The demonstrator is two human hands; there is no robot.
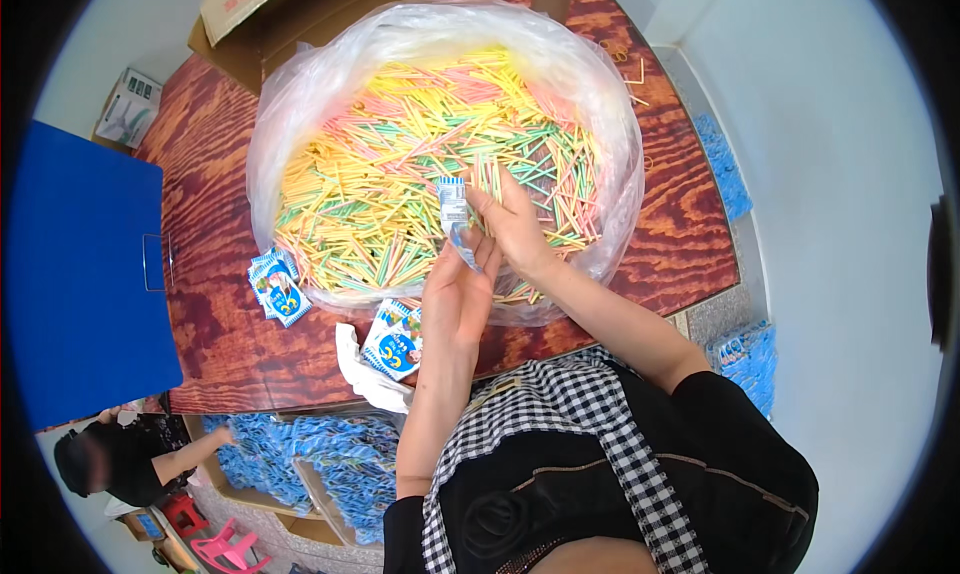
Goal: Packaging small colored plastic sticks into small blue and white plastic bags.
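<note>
A small blue-and-white packet (453,206) stands up from my left hand (458,292), whose fingers are closed around its lower end. My right hand (512,224) is beside it, its fingers closed on a small bunch of thin pastel sticks (487,174). Both hands are over a large clear plastic bag (625,164), spread wide on the table. Loose yellow, pink and green sticks (370,209) fill the bag. The packet's opening cannot be made out.
Flat packets (280,289) lie left of the bag, and more packets (395,339) lie near a white cloth (372,382). An open cardboard box (300,24) stands behind on the wood-grain table (215,224). Boxes of blue packets (310,454) are below, where another person (130,459) reaches in.
</note>
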